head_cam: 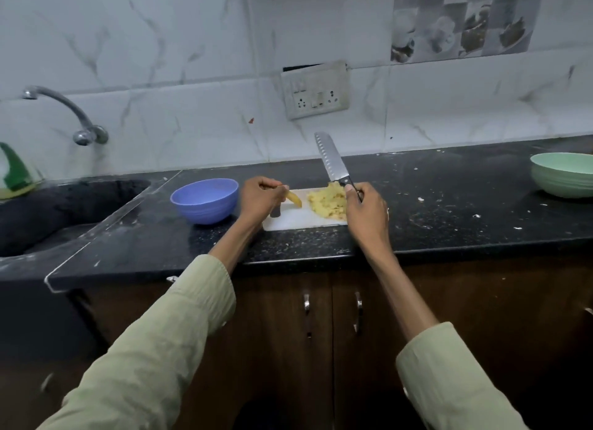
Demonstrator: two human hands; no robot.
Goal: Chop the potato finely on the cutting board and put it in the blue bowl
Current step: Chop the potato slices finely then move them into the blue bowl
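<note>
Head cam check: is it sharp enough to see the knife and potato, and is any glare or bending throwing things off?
Head view: dim, even light; knife blade crisp with mild sheen; chopped potato soft but readable; tap glints; sleeves at the bottom blur; wide-angle bends the counter edge.

Two bare forearms wear pale green sleeves (pixel 179 327).

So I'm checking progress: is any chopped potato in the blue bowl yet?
No, the blue bowl looks empty, and the chopped potato lies piled on the cutting board.
</note>
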